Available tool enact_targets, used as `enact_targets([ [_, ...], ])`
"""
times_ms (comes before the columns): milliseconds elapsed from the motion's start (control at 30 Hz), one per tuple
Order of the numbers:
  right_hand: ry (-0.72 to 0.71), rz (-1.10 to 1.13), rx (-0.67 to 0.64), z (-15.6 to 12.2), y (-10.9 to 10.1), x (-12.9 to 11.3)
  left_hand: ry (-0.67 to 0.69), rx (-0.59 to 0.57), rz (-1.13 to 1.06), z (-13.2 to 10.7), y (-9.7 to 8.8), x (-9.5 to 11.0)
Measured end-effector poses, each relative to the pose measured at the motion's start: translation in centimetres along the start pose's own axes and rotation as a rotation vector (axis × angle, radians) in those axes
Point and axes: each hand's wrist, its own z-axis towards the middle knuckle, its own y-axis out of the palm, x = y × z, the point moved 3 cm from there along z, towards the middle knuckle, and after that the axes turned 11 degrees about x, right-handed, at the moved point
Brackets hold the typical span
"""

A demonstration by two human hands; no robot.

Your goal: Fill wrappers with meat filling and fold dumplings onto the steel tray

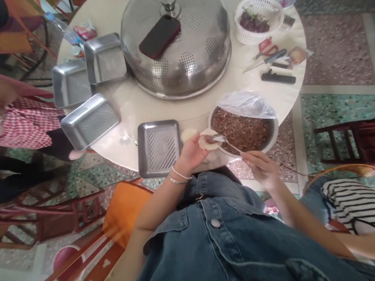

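My left hand point(193, 151), with bracelets at its wrist, holds a round dumpling wrapper point(206, 145) at the table's near edge. Brown filling lies on the wrapper. In my right hand point(261, 165) is the handle of a spoon point(232, 146), its bowl touching the filling. Just beyond both hands stands a metal bowl point(275, 133) of brown minced filling point(243, 128), partly covered by a clear plastic bag point(248, 105). More pale wrappers point(189, 134) lie behind my left hand, partly hidden. A ridged metal tray point(159, 147) is left of them.
A large steamer lid point(184, 76) with a phone point(160, 36) on it takes up the table's middle. Metal trays point(90, 122) stand at left. A basket of fruit point(258, 18), scissors point(262, 51) and a black object point(278, 78) are at right. People are at left and lower right.
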Motion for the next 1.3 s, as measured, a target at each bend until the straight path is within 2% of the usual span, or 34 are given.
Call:
enact_targets([
  [133, -0.069, -0.025, 0.048, 0.7, -0.3, -0.7, 0.027, -0.029, 0.026, -0.7, -0.3, 0.3],
  [367, -0.209, -0.001, -0.098, 2.0, 1.1, -2.0, -0.007, -0.089, 0.122, -1.2, -0.4, -0.1],
  [533, -0.254, 0.000, -0.165, 2.3, 0.4, -2.3, 0.036, -0.103, 0.112, -0.8, -0.8, 0.3],
  [833, -0.215, 0.007, -0.119, 2.5, 0.5, -2.6, 0.052, -0.112, 0.114, -0.8, -0.9, 0.3],
  [1000, -0.117, 0.006, 0.021, 2.9, -1.0, -2.6, 0.054, -0.098, 0.117, -0.6, -1.4, 0.5],
  [1167, -0.041, 0.042, -0.025, 2.9, -0.5, -2.2, 0.011, -0.101, 0.158, -0.7, -1.8, 0.1],
  [1300, 0.024, 0.048, -0.010, 2.9, 0.1, -1.8, 0.019, -0.099, 0.159, -0.8, -1.9, -0.1],
])
